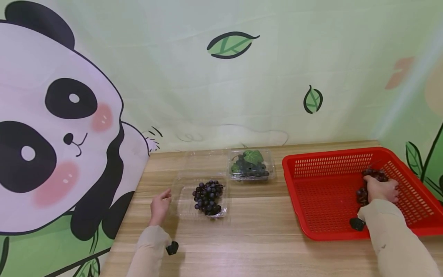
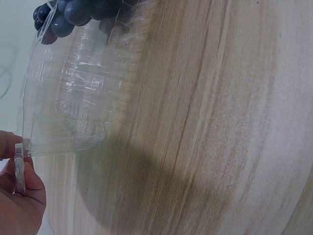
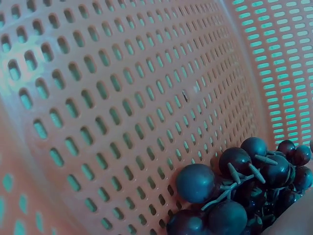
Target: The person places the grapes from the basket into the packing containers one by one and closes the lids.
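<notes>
My left hand (image 1: 160,207) pinches the edge of a clear plastic clamshell box (image 2: 78,98) between thumb and fingers, at its left side. The box stands with its lid folded back, and a bunch of dark grapes (image 1: 208,197) lies in its right half. Far to the right, my right hand (image 1: 382,189) reaches down into a red plastic basket (image 1: 322,196). Its fingers are around another bunch of dark grapes (image 3: 230,196), whose green stems show in the right wrist view. Part of that bunch is hidden under the hand.
Behind and right of the open box stands a closed clear box (image 1: 250,165) with dark grapes and a green leaf inside. The basket's slotted walls rise around the right hand. A wooden table (image 1: 256,238) carries everything, with a printed panda backdrop (image 1: 166,77) behind it.
</notes>
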